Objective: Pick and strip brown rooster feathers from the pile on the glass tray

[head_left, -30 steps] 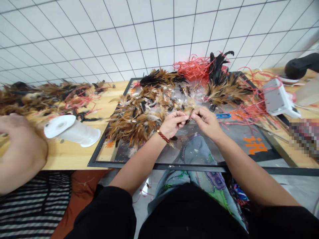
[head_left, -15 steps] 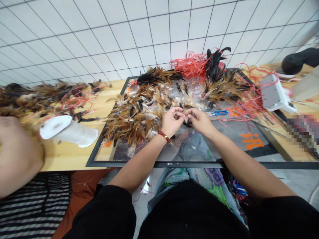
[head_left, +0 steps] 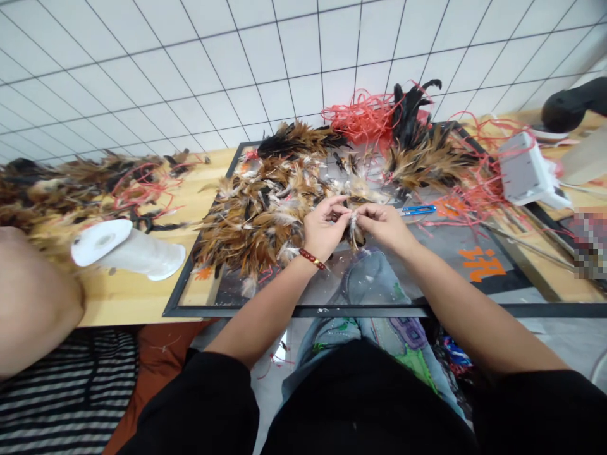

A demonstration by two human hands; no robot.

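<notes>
Between my two hands hangs a small feather [head_left: 354, 232], pale at the top and brown and dark at its lower end. My left hand [head_left: 326, 222], with a red bead bracelet at the wrist, pinches it from the left. My right hand [head_left: 382, 222] has thumb and forefinger closed on its top from the other side. Just left of and behind my hands spreads a pile of brown feathers [head_left: 256, 218]. A pair of blue thread snips [head_left: 418, 210] lies to the right of my right hand.
A black-framed glass panel [head_left: 265, 311] lies under the work. Red plastic ribbon [head_left: 363, 117] is heaped at the back, beside a black and brown feather bunch [head_left: 422, 158]. To the left stand a white spool [head_left: 137, 249] and a co-worker's arm [head_left: 35, 303]. A white device [head_left: 528, 170] is at right.
The feather between my hands shows more clearly now, hanging below my fingertips. My right hand has shifted slightly to the right. The view has turned a little.
</notes>
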